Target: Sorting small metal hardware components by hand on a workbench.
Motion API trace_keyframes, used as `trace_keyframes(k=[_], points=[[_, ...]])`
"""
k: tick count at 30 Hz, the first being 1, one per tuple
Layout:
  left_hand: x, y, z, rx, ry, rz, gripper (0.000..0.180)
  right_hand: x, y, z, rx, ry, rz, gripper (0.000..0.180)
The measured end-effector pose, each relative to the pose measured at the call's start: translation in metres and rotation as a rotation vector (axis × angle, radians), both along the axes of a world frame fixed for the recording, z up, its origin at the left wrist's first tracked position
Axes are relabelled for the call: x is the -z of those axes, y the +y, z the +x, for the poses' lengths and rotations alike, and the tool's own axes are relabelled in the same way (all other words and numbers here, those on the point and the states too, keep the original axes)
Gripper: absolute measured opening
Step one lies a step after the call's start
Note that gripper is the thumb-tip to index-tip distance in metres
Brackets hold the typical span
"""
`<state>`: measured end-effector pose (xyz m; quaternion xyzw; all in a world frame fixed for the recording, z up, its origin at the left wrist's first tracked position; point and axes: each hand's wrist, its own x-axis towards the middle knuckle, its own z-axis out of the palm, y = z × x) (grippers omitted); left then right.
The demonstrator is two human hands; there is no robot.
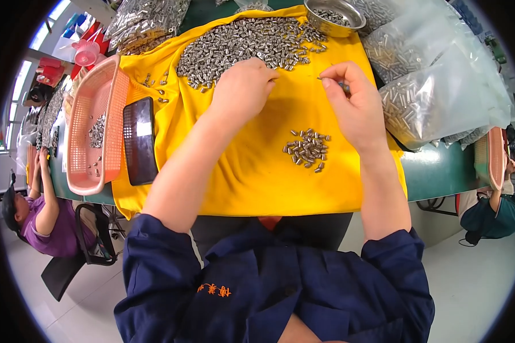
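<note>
A large heap of small silver metal cylinders point(240, 43) spreads over the far part of a yellow cloth point(234, 188). My left hand point(243, 88) is at the near edge of this heap, its fingers curled and pressed together; whatever they hold is hidden. To its right, my right hand point(355, 106) pinches a tiny dark metal piece point(320, 78) between thumb and forefinger, above the cloth. A smaller pile of the same cylinders point(307, 150) lies between my forearms, nearer to me. A few loose brassy pieces point(163, 91) are scattered left of the large heap.
At the left stand a pink plastic basket point(111, 131) with some parts and a black phone point(140, 140). A metal bowl point(335, 23) of parts is at the far edge. Clear bags of metal tubes point(409, 108) crowd the right. Other people sit at both sides.
</note>
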<state>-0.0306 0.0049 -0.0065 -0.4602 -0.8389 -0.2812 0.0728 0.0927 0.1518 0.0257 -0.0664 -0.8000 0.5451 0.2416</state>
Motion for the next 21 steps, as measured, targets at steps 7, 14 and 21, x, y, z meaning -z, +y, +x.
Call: trace_keyframes(k=[7, 14, 21], points=[[-0.001, 0.006, -0.008, 0.026, 0.141, -0.282, 0.014, 0.001, -0.001, 0.000, -0.002, 0.014, 0.053, 0.008], [-0.033, 0.005, 0.020, -0.016, -0.452, -0.027, 0.008, 0.001, 0.001, 0.001, -0.064, 0.055, -0.033, 0.010], [-0.020, -0.002, 0.032, 0.205, -1.217, 0.589, 0.013, 0.004, 0.000, 0.001, -0.201, -0.026, -0.145, 0.006]])
